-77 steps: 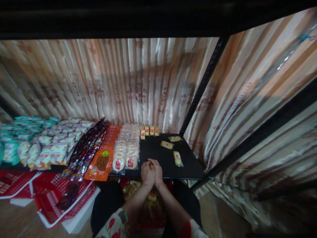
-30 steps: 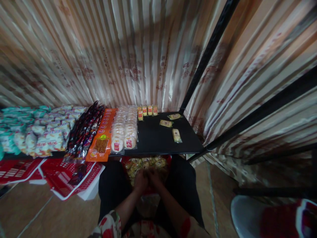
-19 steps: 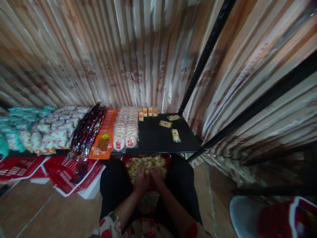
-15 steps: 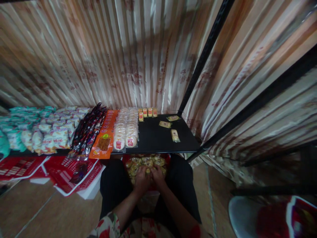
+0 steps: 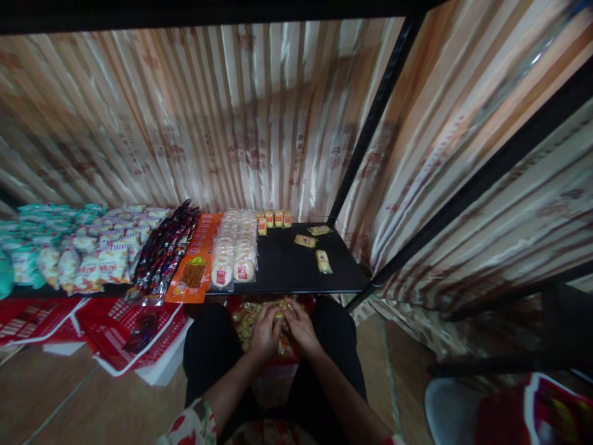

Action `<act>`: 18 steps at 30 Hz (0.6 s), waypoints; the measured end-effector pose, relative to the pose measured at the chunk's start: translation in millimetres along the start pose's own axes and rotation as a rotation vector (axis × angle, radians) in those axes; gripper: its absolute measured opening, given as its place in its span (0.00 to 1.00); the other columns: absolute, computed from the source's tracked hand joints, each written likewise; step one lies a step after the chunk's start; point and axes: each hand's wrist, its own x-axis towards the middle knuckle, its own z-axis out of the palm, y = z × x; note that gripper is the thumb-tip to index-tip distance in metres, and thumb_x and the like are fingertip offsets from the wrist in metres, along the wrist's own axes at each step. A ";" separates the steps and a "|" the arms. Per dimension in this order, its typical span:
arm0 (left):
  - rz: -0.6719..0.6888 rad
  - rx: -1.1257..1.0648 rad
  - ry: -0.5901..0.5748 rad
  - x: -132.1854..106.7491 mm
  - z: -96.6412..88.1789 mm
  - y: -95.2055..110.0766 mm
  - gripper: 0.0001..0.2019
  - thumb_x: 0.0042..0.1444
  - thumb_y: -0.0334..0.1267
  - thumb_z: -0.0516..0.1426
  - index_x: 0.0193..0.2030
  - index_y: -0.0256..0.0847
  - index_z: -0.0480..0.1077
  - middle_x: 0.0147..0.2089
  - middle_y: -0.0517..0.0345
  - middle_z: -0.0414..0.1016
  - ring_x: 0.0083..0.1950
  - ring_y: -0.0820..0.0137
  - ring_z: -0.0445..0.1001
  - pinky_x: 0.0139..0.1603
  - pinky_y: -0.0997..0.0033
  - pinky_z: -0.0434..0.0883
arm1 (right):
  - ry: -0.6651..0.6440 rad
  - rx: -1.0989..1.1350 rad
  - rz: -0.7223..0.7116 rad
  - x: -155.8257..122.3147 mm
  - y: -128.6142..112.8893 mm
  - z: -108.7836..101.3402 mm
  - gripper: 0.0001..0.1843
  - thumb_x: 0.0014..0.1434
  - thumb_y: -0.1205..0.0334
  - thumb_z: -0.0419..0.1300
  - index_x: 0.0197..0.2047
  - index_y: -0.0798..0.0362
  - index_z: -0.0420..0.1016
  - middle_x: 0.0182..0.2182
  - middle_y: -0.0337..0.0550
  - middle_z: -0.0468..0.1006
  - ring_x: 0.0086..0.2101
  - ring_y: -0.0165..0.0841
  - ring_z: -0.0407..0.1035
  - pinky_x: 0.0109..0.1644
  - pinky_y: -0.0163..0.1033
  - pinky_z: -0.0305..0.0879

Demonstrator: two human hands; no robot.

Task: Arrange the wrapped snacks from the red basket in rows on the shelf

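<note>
Basically, blk shelf [image 5: 287, 266] ahead; red basket [image 5: 309, 303] below its edge; over it, L hand [image 5: 265, 332] & R hand [image 5: 301, 329], narrow grip, hold small yellow pack [image 5: 278, 315] between 'em, abt equally near both, long axis unclear.

From where I stand, the fingers of the left hand [image 5: 265, 335] and the right hand [image 5: 300, 327] blur together over the yellow packets [image 5: 244, 317], and I can't tell what lies between them. They also cover part of the red basket [image 5: 309, 303], whose back slips under the black shelf [image 5: 296, 269]. The small print on the loose cakes [image 5: 323, 261] is too tiny to read, and the curtain [image 5: 269, 123] lettering is smeared. Teal bags [image 5: 28, 266] run out of sight at left; a dim red container [image 5: 500, 411] is cut off low at right.
</note>
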 end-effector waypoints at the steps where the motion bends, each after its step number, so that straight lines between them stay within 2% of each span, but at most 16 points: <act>1: 0.006 0.002 0.019 2.2 -3.1 2.7 0.17 0.54 0.32 0.46 0.49 0.39 0.66 0.54 0.51 0.64 0.57 0.68 0.61 0.60 0.66 0.58 | -0.034 0.032 0.034 0.0 -4.9 0.3 0.28 0.47 0.47 0.56 0.49 0.53 0.66 0.22 0.36 0.72 0.19 0.29 0.66 0.24 0.34 0.63; 5: 0.033 0.022 0.073 13.7 -17.1 11.6 0.14 0.56 0.34 0.45 0.46 0.41 0.66 0.48 0.53 0.68 0.52 0.69 0.65 0.56 0.67 0.61 | -0.128 0.065 0.086 1.8 -22.4 -0.6 0.27 0.49 0.45 0.53 0.48 0.54 0.66 0.22 0.37 0.73 0.22 0.29 0.68 0.27 0.34 0.64; 10: -0.005 0.007 0.088 32.9 -30.6 12.9 0.14 0.56 0.36 0.45 0.45 0.40 0.66 0.44 0.54 0.71 0.48 0.70 0.67 0.53 0.69 0.63 | -0.197 0.035 0.054 5.1 -38.1 -3.4 0.23 0.48 0.53 0.55 0.46 0.56 0.67 0.23 0.39 0.73 0.22 0.28 0.67 0.27 0.34 0.63; 14: -0.046 -0.032 0.075 48.8 -35.2 9.9 0.13 0.55 0.37 0.47 0.43 0.40 0.67 0.43 0.55 0.72 0.46 0.70 0.68 0.51 0.69 0.63 | -0.254 -0.188 -0.034 8.1 -45.2 -7.6 0.21 0.49 0.57 0.54 0.46 0.55 0.68 0.21 0.35 0.71 0.20 0.26 0.64 0.25 0.31 0.59; 18: -0.088 -0.077 0.048 61.9 -39.3 12.0 0.12 0.53 0.37 0.47 0.40 0.40 0.68 0.40 0.56 0.74 0.40 0.71 0.70 0.45 0.72 0.65 | -0.205 -0.489 -0.156 9.7 -52.0 -13.5 0.19 0.50 0.58 0.54 0.46 0.53 0.70 0.19 0.33 0.69 0.21 0.26 0.62 0.27 0.31 0.58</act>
